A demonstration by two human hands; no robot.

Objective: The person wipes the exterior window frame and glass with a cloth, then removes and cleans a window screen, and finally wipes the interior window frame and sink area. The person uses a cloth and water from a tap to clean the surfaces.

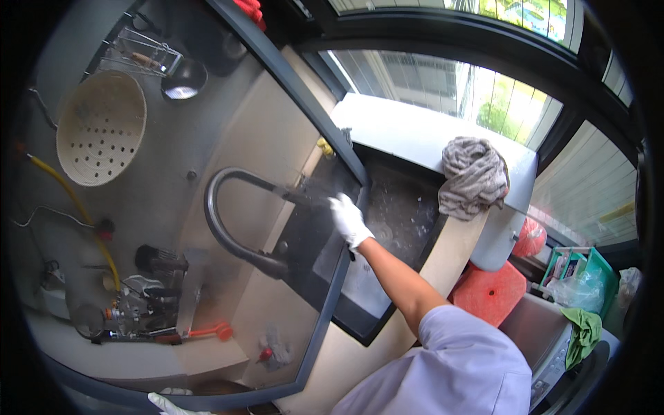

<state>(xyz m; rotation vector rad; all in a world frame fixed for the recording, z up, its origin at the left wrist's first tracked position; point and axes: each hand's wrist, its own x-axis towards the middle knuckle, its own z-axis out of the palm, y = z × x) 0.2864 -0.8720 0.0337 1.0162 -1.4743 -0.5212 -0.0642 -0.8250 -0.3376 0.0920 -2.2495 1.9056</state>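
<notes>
My right hand (350,220), in a white glove, is at the edge of a dark-framed glass pane (249,129), with its fingers bent. A dark, blurred shape lies just left of its fingertips, and I cannot tell whether the hand holds it. Past the glass, the black gooseneck faucet (212,207) arches toward that hand. Beneath and beyond the hand is a dark sink (394,207) with wet marks. My left hand (174,406), also gloved, is at the bottom edge beside the pane's lower frame, mostly cut off. Another white patch shows through the glass above it.
A grey cloth (472,179) is heaped on the white ledge (415,129) by the window. A red plastic stool (490,293) and a green basket (596,280) stand at right. Behind the glass hang a cream colander (101,129) and a ladle (184,78), above several utensils (150,306).
</notes>
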